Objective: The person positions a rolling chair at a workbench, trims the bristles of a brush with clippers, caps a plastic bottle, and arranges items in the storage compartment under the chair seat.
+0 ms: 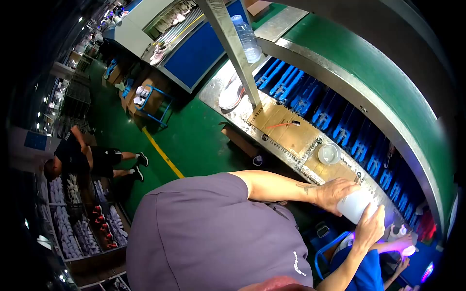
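A smooth white rounded object point(356, 204), its kind not clear, is held between my two hands near the front edge of the bench. My left hand point(336, 195) grips its upper side with the fingers curled over it. On the lower right side, my right hand point(370, 227) is closed around it, thumb against the surface. Just beyond my left hand, a clear round tub point(329, 153) stands on a flattened cardboard sheet point(286, 127). A thin orange-handled tool point(282, 125) with a dark end lies on that cardboard.
Behind the bench runs a line of blue holders point(323, 116) under a green-topped frame point(335, 53). A metal post point(233, 53) rises beside a water bottle point(247, 41) and white shoe parts point(231, 94). A co-worker in blue point(358, 269) sits close at the lower right.
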Demonstrator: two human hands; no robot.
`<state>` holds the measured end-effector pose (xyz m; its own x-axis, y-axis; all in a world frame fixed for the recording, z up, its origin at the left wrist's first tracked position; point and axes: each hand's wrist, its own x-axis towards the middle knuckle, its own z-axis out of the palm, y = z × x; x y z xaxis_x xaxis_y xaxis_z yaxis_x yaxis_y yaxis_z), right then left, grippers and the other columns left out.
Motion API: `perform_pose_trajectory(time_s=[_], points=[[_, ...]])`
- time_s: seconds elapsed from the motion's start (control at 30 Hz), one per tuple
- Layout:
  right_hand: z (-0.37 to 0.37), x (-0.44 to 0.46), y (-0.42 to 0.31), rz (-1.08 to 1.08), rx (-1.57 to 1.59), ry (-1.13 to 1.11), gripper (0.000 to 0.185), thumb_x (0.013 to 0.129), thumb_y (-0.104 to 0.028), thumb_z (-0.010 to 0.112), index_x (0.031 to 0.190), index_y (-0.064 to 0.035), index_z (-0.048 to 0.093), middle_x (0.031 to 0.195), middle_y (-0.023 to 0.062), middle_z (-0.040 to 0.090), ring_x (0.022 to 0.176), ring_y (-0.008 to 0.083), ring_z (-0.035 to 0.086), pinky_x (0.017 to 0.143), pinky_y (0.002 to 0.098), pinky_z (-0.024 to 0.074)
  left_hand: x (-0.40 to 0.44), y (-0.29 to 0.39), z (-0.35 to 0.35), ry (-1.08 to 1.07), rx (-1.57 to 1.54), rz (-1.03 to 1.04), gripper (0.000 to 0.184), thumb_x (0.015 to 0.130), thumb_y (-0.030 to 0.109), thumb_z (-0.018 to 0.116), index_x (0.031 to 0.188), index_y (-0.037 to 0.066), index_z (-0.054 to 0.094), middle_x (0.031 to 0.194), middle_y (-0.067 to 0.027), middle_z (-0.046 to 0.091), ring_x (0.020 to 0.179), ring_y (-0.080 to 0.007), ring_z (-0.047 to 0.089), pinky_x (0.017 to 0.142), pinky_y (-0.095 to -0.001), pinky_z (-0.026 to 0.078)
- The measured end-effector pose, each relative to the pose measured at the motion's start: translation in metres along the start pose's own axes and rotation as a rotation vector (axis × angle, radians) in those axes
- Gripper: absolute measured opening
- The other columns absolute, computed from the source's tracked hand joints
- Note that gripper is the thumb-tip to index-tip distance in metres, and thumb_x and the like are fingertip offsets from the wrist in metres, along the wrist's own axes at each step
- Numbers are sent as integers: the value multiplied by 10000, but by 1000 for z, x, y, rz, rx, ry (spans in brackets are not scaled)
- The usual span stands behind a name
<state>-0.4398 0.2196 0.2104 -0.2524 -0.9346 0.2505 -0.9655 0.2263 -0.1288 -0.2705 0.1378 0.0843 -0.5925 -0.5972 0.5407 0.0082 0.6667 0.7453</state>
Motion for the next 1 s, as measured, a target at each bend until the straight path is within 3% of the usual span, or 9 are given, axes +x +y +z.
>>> perform_pose_trajectory(time_s=[0.13,0.17,0.23,0.3,0.4,0.5,0.63,0.8,1.0], points=[[-4,-11,12,-150,67,-41,386,964,-341,528,1078,21,604,964,258,652,818,447,649,679,486,515,7,9,-18,-32,-170,64,896,544,232,903,1314,40,486,1115,-174,651,989,-392,658,864,-481,528],[-4,-10,19,-262,117,-48,429,843,-330,629,1109,7,627,958,229,670,798,417,664,694,463,535,6,9,-25,-190,-327,-30,841,570,247,901,1288,39,516,1119,-183,658,989,-385,668,847,-455,550],[-21,-7,20,-462,208,-156,538,821,-357,676,1228,-14,599,1053,206,669,897,412,655,796,463,531,15,16,-56,-512,-447,-134,864,565,272,908,1302,39,522,1175,-183,655,1073,-328,660,911,-429,535],[-54,-3,0,-324,309,-445,530,818,-236,719,1281,-33,560,1305,221,550,1132,419,577,954,468,483,14,5,-61,-591,-493,-94,917,562,268,900,1352,30,502,1231,-205,620,1136,-359,612,995,-428,488],[-68,-1,6,-367,492,-484,576,772,53,605,1322,-110,564,1364,211,519,1230,447,521,1053,475,432,22,-9,-60,-641,-533,-236,931,577,222,893,1390,64,469,1205,-189,635,1154,-319,620,986,-413,501],[-53,-14,-6,-181,633,-248,618,872,-182,683,1449,-123,471,1426,234,468,1246,442,520,1022,468,457,28,-9,-56,-644,-250,-216,929,575,211,884,1384,76,447,1202,-200,636,1129,-367,633,950,-437,518],[-9,-19,-7,409,437,-556,574,953,-498,578,1274,-23,535,1089,302,656,1002,454,650,845,513,522,24,-24,-44,-661,-142,-172,1005,546,232,903,1415,61,427,1244,-196,614,1148,-372,620,965,-434,513],[12,-52,30,2,552,-391,342,868,-203,692,1175,-83,605,1192,173,618,1075,369,617,903,450,514,26,-43,-21,-832,-83,-169,1008,536,245,904,1410,55,438,1263,-200,611,1156,-382,615,965,-436,512],[27,-69,65,-302,307,-92,527,736,-22,671,1229,-187,590,1305,72,567,1156,315,573,965,403,504,34,-33,3,-965,-189,-327,1043,539,233,898,1449,61,417,1252,-193,639,1173,-344,634,989,-423,507]])
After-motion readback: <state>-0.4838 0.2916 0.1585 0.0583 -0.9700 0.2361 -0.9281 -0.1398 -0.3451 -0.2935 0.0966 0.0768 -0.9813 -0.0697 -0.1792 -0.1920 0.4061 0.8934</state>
